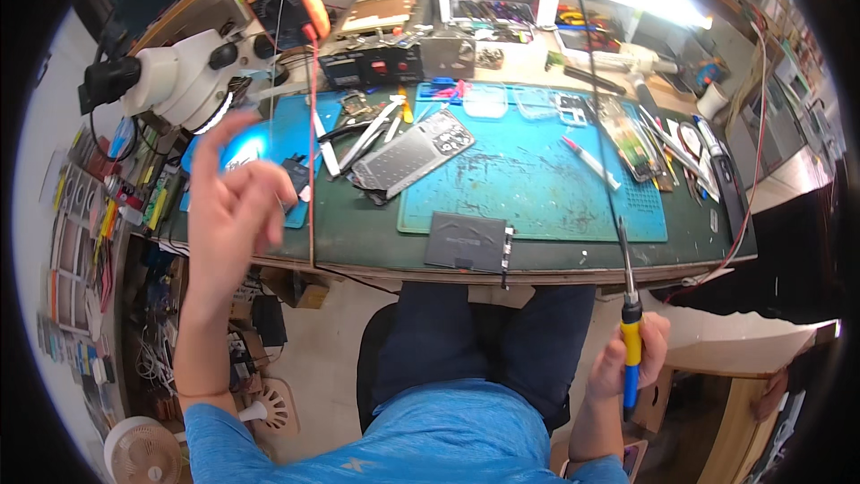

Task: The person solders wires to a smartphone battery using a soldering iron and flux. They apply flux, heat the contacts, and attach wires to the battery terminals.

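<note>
My right hand (632,354) grips a soldering iron (632,341) by its yellow and blue handle, its metal tip pointing up at the front edge of the bench. My left hand (237,206) is raised over the left part of the bench, slightly blurred. Its index finger stretches upward, the other fingers are bent, and I see nothing held in it. A thin wire (279,36) hangs down close behind that hand. At the bench's front edge lies a flat black battery (466,242) with a thin strip along its right side. A grey phone frame (417,154) lies on the mat behind it.
A blue work mat (528,206) covers the middle. A white microscope (175,81) stands back left over a brightly lit patch. At the right are a syringe (591,164), an opened phone (632,139) and tweezers. A red cable (313,125) and a dark cable (589,36) hang down in front.
</note>
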`<state>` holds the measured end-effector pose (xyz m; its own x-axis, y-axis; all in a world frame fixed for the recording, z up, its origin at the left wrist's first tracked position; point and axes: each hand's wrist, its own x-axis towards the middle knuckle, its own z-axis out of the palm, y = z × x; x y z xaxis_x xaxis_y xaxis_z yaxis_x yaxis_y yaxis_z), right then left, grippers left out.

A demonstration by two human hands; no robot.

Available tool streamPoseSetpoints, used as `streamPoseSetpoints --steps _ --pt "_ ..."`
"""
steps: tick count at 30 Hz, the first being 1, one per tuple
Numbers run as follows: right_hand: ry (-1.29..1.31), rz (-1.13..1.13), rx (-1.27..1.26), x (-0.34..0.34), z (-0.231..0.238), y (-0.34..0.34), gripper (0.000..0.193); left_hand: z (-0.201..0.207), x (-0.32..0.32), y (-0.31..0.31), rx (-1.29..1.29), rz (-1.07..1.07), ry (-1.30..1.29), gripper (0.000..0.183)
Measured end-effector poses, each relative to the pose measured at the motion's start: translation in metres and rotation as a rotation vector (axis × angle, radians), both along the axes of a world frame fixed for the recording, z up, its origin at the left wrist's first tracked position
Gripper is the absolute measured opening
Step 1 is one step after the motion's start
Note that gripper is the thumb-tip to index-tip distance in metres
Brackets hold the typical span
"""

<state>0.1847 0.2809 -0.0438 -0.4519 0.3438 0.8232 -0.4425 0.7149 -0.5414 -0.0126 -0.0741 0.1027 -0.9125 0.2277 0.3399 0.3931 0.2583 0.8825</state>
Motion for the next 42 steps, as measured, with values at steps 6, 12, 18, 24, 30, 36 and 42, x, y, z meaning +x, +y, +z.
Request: streamPoseSetpoints --steps 6,12,18,24,30,36,42 --pt "-0.051 0.301 -0.064 -0.02 0.008 -0.018 0.035 -0.031 0.054 0.044 0.051 -0.391 -0.561 0.019" --pt "-0.125 0.437 0.057 -0.049 0.038 -0.037 0.041 -0.056 0.04 0.09 -0.305 -0.396 0.449 0.029" --pt "-0.109 0.359 0.158 -0.075 0.052 -0.037 0.044 -0.032 0.035 0.113 -0.562 -0.333 0.807 0.039" --pt "-0.056 0.31 0.224 -0.08 0.04 -0.034 0.053 -0.029 0.038 0.112 -0.652 -0.278 0.926 0.03" --pt "-0.086 0.326 0.222 -0.073 0.02 -0.031 0.053 -0.048 0.043 0.093 -0.616 -0.406 0.834 0.029" --pt "-0.184 0.34 0.145 -0.047 0.008 -0.017 0.032 -0.059 0.05 0.082 -0.635 -0.569 0.901 0.034" --pt "-0.184 0.43 -0.034 -0.021 -0.019 -0.016 0.04 -0.074 0.054 0.087 -0.597 -0.633 0.67 0.034"
